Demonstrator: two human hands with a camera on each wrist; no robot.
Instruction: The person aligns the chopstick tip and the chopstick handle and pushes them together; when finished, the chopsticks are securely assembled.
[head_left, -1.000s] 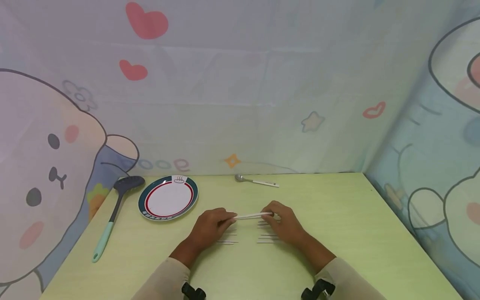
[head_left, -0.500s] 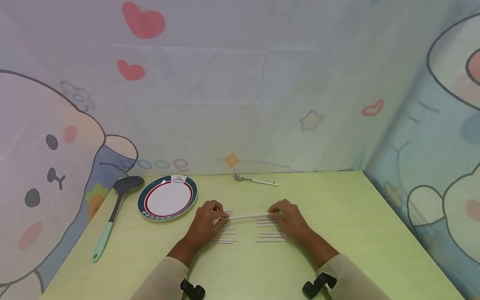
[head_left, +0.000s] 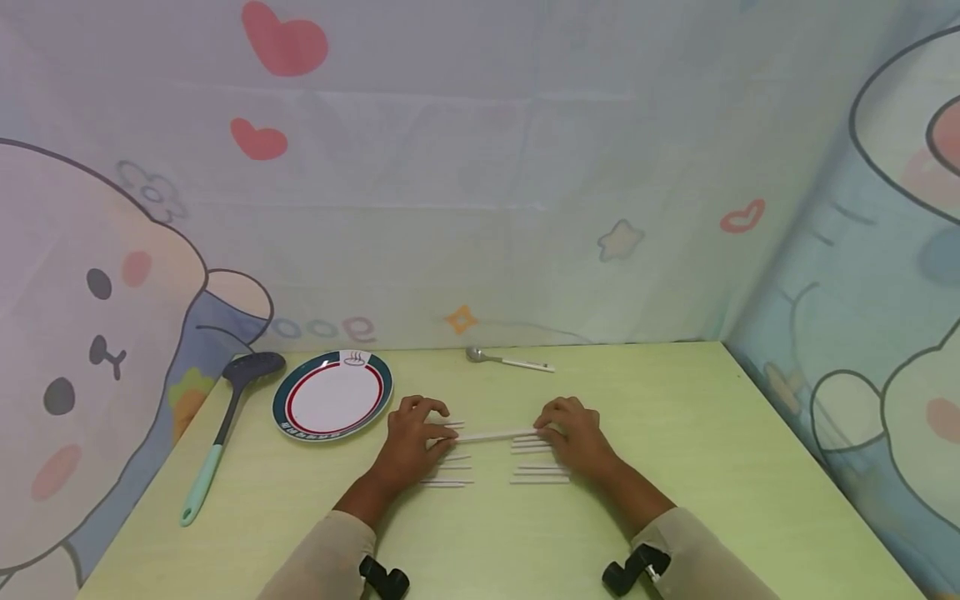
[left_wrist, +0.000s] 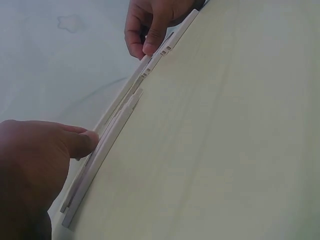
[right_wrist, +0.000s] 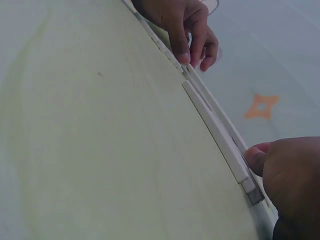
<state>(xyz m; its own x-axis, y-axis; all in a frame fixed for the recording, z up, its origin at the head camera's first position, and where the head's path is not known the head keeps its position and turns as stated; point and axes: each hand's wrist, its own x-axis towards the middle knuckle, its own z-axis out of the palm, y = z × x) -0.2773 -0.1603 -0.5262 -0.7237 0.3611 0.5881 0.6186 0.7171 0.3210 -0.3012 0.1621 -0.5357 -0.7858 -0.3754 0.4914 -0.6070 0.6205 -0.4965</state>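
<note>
A thin white stick point(head_left: 495, 435) spans the gap between my two hands, almost level. My left hand point(head_left: 407, 442) pinches its left end between thumb and fingertips, and my right hand point(head_left: 576, 437) pinches the right end. Beneath and around the hands, more white sticks lie in two columns: the left sticks point(head_left: 450, 484) are partly covered by the left hand, the right sticks point(head_left: 540, 480) partly by the right. In the left wrist view the pinched stick point(left_wrist: 118, 102) runs just beyond the lying ones; the right wrist view shows the right thumb point(right_wrist: 256, 159) against it.
Behind my left hand stands a round plate point(head_left: 335, 396) with a dark rim and red ring. Left of it lies a dark slotted turner point(head_left: 238, 379) with a mint handle. A small spoon point(head_left: 510, 362) lies near the table's back edge, before the printed cloth point(head_left: 420, 167).
My hands have moved slightly apart, the left one leftward along the stick, so more of it shows between them. More of the lying sticks has come into sight beside both hands.
</note>
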